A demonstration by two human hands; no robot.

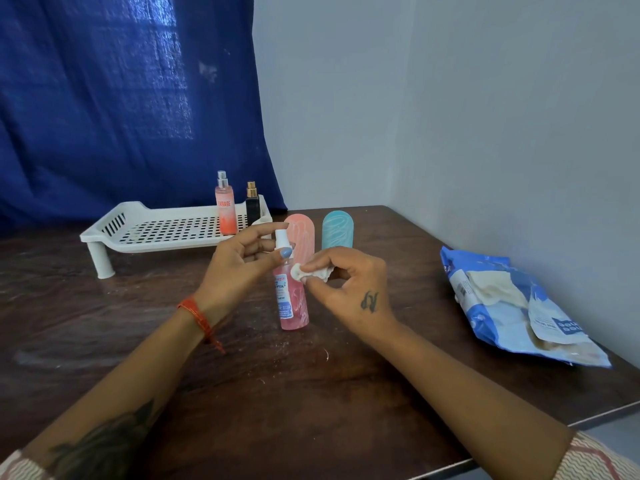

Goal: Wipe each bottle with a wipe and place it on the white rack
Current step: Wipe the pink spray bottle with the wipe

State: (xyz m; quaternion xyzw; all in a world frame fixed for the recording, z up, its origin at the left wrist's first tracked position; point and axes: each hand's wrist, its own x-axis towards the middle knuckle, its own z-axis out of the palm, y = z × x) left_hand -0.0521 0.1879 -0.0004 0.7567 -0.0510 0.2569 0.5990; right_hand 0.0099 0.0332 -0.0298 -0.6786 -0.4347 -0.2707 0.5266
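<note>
Dark wooden worktop [242,393] carries a pink spray bottle [293,306]; left hand [239,268] fingers pinch its neck, right hand [349,285] fingers pinch a crumpled wipe [311,273] against it.

A dark brown wooden desk [242,393] (glossy, faintly scuffed) stands in a corner, with a deep blue curtain [121,98] hanging behind it on the left and pale grey walls [485,116] behind and right

Upright pink bottle [293,299], crumpled wipe [313,272] touching
</note>
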